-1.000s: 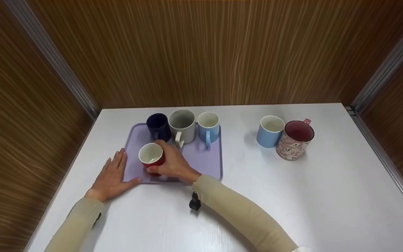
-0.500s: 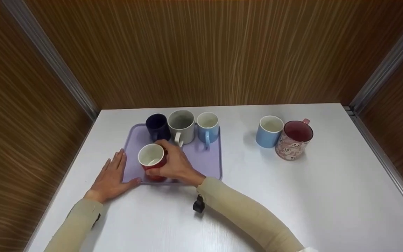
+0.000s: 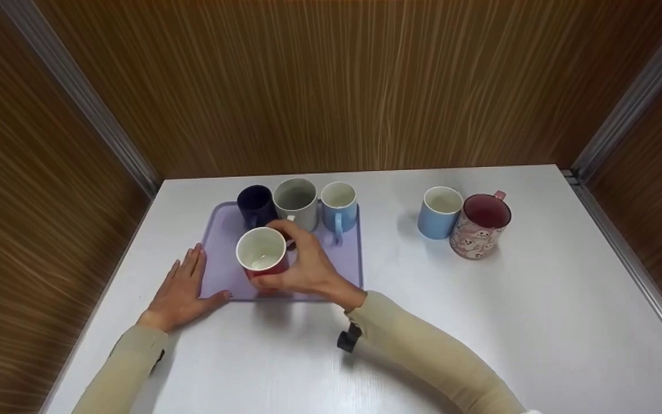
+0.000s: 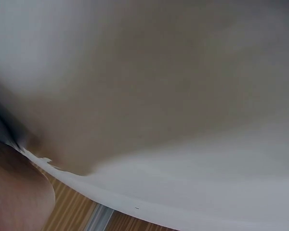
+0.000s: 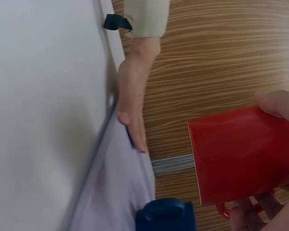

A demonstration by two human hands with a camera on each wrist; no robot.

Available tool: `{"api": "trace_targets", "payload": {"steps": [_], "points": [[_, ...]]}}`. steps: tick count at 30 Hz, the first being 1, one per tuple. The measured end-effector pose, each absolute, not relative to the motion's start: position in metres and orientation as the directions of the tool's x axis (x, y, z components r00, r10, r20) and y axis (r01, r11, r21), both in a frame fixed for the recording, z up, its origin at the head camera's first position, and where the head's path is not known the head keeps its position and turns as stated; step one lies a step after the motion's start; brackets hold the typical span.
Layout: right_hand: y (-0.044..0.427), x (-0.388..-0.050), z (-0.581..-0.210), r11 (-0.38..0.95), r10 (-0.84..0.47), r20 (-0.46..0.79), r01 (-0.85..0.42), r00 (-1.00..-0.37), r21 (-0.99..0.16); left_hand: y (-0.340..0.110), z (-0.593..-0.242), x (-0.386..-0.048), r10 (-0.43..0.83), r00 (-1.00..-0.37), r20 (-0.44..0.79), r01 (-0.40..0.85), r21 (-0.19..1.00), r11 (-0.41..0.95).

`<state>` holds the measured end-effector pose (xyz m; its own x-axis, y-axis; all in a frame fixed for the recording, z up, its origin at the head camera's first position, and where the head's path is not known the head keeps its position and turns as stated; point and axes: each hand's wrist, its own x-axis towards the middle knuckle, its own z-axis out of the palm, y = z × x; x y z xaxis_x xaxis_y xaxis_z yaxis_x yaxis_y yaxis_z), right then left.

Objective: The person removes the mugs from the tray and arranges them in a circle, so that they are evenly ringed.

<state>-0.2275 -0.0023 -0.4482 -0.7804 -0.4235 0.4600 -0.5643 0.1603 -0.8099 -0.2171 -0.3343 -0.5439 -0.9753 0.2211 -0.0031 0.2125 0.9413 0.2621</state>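
- Left hand (image 3: 180, 293): laid flat by the corner, fingers extended along the left edge of the lilac tray (image 3: 219, 236), thumb reaching its near edge; grasping nothing. I judge it a brace.
- Navy mug (image 3: 255, 206): upright at the tray's far left, just behind the carried mug. Tightest clearance I record.
- Red mug (image 3: 262, 253): over the tray's left half, white inside, tilted slightly. From the right wrist view I judge its base clear of the tray, so the step in hand reads as carrying.
- Grey mug (image 3: 303, 211): upright at the far edge, handle partly masked by fingers.
- Right hand (image 3: 311, 270): clamped round the red mug's body, thumb on the near side, fingers beyond. In my judgement, the next move calls for an unchanged grip, a levelled rim and height over the neighbouring handles.
- Light-blue mug (image 3: 339, 214): far right of the tray, handle toward the near edge; bare tray in front of it gives room.
- Plain blue mug (image 3: 437, 217) and pink patterned mug (image 3: 479, 229): off the tray, side by side, contact uncertain. Wide bare table (image 3: 549, 310) lies nearer and rightward.
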Motion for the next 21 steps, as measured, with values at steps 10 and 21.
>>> {"api": "trace_targets", "payload": {"steps": [10, 21], "points": [[0.045, -0.22, -0.43, 0.142, -0.341, 0.461, -0.529, -0.819, -0.836, -0.335, -0.541, -0.216, 0.236, -0.972, -0.014, 0.223, 0.275, 0.935], [0.105, -0.22, -0.43, 0.209, -0.27, 0.482, -0.539, -0.834, -0.816, -0.335, -0.543, -0.216, 0.254, -0.967, 0.004, 0.245, 0.273, 0.93]]}}
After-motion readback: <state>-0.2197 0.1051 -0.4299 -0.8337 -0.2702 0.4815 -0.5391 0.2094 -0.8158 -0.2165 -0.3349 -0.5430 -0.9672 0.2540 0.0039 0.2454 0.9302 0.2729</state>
